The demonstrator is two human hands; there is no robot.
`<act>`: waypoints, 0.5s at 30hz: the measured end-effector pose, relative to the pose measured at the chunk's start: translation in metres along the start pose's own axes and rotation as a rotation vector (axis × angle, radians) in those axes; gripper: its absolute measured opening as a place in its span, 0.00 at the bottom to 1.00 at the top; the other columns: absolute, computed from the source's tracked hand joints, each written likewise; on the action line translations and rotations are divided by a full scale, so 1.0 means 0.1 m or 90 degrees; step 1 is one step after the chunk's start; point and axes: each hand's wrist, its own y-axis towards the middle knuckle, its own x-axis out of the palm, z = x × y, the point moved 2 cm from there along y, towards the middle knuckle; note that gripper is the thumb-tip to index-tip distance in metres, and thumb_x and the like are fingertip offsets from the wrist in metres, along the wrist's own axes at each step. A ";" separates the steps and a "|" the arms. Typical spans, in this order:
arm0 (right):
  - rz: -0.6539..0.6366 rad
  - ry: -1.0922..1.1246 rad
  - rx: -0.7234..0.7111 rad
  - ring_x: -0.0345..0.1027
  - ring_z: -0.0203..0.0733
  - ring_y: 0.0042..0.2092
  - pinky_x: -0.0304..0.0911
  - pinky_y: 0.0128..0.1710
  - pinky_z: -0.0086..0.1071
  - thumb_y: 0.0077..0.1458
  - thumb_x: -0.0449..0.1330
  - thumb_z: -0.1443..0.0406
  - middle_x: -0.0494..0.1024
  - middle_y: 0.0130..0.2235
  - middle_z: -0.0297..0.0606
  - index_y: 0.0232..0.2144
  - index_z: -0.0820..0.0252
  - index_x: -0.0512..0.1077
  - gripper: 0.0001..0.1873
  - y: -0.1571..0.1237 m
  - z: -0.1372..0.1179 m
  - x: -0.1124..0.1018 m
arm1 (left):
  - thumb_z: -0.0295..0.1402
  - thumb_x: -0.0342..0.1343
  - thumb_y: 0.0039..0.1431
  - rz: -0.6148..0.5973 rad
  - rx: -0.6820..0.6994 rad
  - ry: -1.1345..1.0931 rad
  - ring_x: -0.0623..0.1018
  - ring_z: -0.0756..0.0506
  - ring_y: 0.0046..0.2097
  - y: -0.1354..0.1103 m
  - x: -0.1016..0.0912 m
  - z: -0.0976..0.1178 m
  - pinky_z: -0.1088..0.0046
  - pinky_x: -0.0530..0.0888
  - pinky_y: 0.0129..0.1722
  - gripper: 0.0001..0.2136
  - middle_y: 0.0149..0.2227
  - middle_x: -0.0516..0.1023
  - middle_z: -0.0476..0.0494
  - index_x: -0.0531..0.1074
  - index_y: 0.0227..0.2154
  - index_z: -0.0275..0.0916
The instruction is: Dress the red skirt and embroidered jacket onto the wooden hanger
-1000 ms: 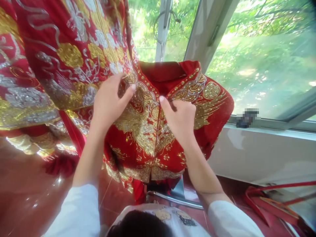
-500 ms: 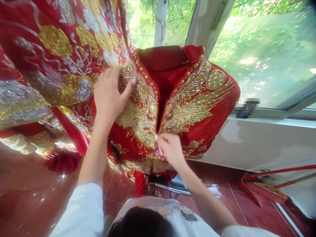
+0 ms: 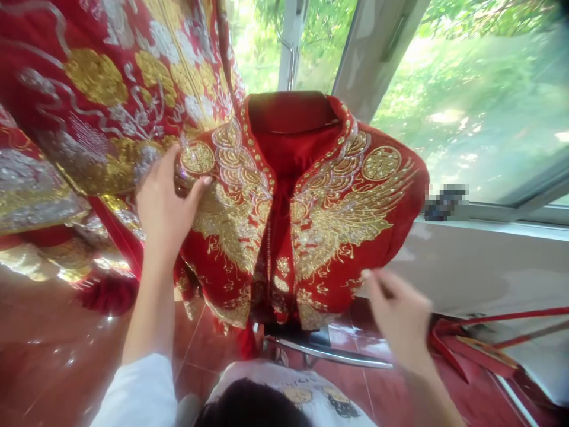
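In the head view, we saw a red jacket (image 3: 329,231) with gold embroidery upright before the window (image 3: 466,107), its front parted down the middle and a metal hook (image 3: 291,65) above its collar. Our left hand (image 3: 166,204), thumb and fingers spread, had hold of the jacket's shoulder on that side, thumb across the front. Our right hand (image 3: 400,308) was blurred, fingers curled in and thumb by the jacket's lower side; we could not tell whether it gripped cloth. Another embroidered garment (image 3: 146,89) hung just beside, on the left.
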 end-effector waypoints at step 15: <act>-0.058 0.189 -0.160 0.64 0.32 0.27 0.60 0.29 0.29 0.62 0.49 0.63 0.73 0.26 0.40 0.27 0.65 0.72 0.17 2.07 -0.48 -0.21 | 0.49 0.50 0.61 -0.179 -0.255 -0.330 0.75 0.44 0.40 0.48 0.07 -0.51 0.59 0.73 0.45 0.21 0.37 0.77 0.42 0.74 0.39 0.34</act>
